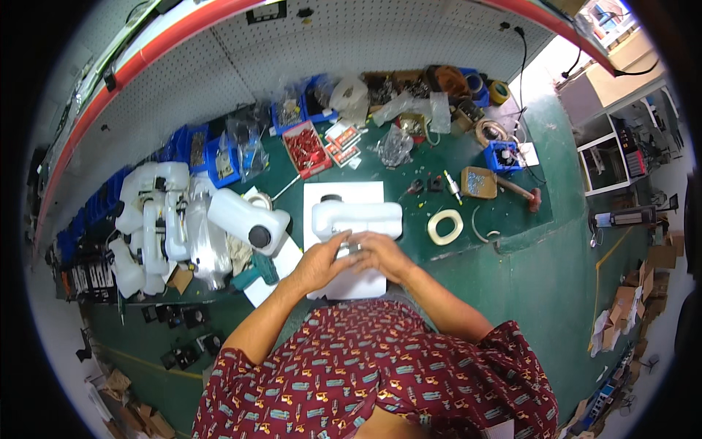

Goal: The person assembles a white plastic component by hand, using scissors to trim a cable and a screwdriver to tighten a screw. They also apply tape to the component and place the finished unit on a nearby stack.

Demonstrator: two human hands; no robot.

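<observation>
My left hand (pixel 322 265) and my right hand (pixel 385 257) meet just in front of a white plastic tank. Their fingers close around a small silvery part (pixel 349 250), whose exact kind I cannot make out. The white plastic tank (pixel 358 218) lies on its side, a black cap (pixel 331 198) at its upper left. Under it is a white sheet (pixel 344 192) on the green bench. A second white tank with a black cap (pixel 259 235) lies tilted to the left of my hands.
Several more white tanks (pixel 153 227) crowd the left side, near a green power tool (pixel 256 271). Behind stand a box of red parts (pixel 306 150) and blue bins (pixel 221 162). A tape roll (pixel 445 227), a tray of small blue parts (pixel 479 183) and a hammer (pixel 521 192) lie right.
</observation>
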